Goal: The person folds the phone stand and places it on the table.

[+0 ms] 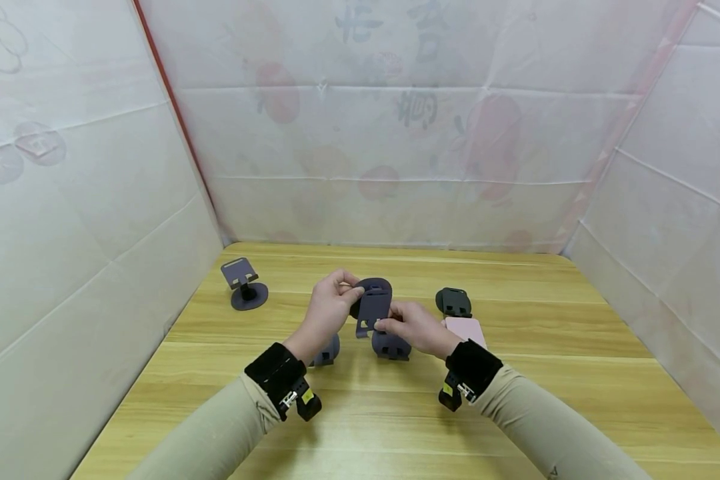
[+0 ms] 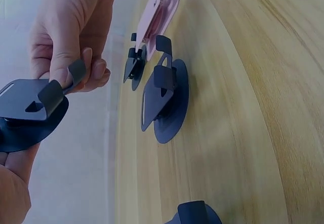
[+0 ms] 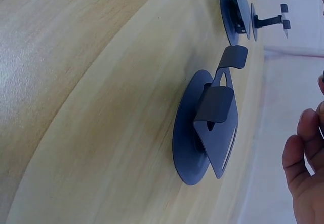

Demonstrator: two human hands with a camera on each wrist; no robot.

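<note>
Above the wooden table [image 1: 516, 373], both hands hold a dark blue-grey folding phone stand [image 1: 372, 305]. My left hand [image 1: 349, 291] grips its round base from the left. My right hand [image 1: 385, 325] pinches the lower lip of its tilted plate. In the left wrist view the held stand [image 2: 30, 107] is at the left, with the right hand's fingers [image 2: 71, 57] curled on the plate's hook and the left palm [image 2: 12, 183] under the base. The right wrist view shows only the right hand's fingertips [image 3: 304, 163] at its edge.
Several more stands are on the table: an unfolded dark one [image 1: 244, 283] at far left, two dark ones [image 1: 391, 347] [image 1: 327, 351] under the hands, a black one [image 1: 453, 302] and a pink one [image 1: 465, 328] at right. White sheeting [image 1: 96, 233] walls three sides.
</note>
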